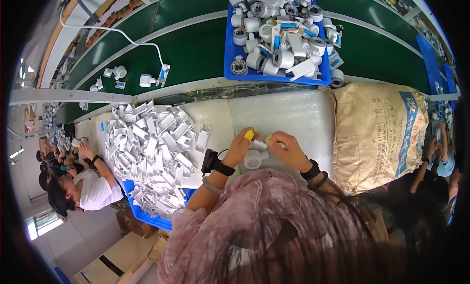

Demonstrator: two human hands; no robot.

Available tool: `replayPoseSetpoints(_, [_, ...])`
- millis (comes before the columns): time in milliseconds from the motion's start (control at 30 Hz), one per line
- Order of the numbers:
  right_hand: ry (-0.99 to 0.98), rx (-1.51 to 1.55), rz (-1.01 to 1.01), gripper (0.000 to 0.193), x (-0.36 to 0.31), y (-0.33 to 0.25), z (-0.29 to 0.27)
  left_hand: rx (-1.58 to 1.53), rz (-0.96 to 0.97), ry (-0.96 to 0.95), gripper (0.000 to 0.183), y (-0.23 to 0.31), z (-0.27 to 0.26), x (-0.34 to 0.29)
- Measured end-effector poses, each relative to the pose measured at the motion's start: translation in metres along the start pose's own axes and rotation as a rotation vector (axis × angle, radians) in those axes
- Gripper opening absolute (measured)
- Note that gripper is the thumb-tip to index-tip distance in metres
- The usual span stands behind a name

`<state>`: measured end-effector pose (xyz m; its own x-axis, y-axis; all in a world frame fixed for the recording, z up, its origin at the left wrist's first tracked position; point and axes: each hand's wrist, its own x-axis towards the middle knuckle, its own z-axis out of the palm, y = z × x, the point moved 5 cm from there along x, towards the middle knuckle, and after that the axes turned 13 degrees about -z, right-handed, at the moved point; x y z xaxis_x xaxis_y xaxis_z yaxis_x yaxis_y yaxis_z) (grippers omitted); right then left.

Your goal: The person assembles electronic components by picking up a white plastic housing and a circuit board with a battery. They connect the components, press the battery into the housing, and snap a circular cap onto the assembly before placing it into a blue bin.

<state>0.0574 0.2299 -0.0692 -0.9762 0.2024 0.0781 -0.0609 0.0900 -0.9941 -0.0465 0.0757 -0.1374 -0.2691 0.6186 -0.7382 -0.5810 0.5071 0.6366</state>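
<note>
Between my two hands is a small white plastic part [259, 144], partly hidden by my fingers. My left hand [239, 147] pinches its left end, with yellow covering on a fingertip. My right hand [290, 150] has its thumb and fingers closed at the other end, where a bit of yellow also shows. Just below, close to my body, a white round plastic housing [254, 159] with a perforated face lies on the plastic-covered work surface [279, 110]. Left of my hands spreads a big heap of white plastic covers [152, 137].
A blue crate [229, 64] full of white round assemblies stands on the green conveyor [196, 44]. Several loose assemblies [117, 72] lie farther left on it. A brown woven sack [372, 137] borders my right side. A blue bin [138, 209] sits under the heap, near a co-worker [98, 188].
</note>
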Motion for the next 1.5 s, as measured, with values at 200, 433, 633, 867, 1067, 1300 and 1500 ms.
replayPoseSetpoints(200, [0.165,0.317,0.141,0.021,-0.004,0.043,-0.002,0.327,0.281,0.046,0.054,0.005,0.011,0.002])
replayPoseSetpoints(433, [0.095,0.228,0.097,0.019,0.003,0.044,0.002,0.471,0.347,-0.048,0.049,0.021,0.016,0.031])
replayPoseSetpoints(633, [0.092,0.341,0.291,0.034,-0.020,0.085,0.017,0.339,0.393,-0.114,0.030,0.041,-0.003,0.021])
replayPoseSetpoints(867, [-0.184,0.531,0.232,0.033,-0.011,0.087,0.058,0.431,0.431,0.035,0.034,0.060,-0.017,-0.011])
replayPoseSetpoints(1067, [0.019,0.503,0.200,0.024,-0.004,0.076,0.068,0.464,0.459,0.228,0.034,0.055,-0.030,-0.024])
replayPoseSetpoints(1300, [-0.057,0.472,0.120,0.017,-0.003,0.069,0.078,0.024,0.141,-0.090,0.047,0.058,-0.025,-0.045])
replayPoseSetpoints(1500, [-0.083,0.019,-0.044,0.012,0.002,-0.002,0.036,-0.287,0.107,-0.591,0.061,0.044,-0.027,-0.066])
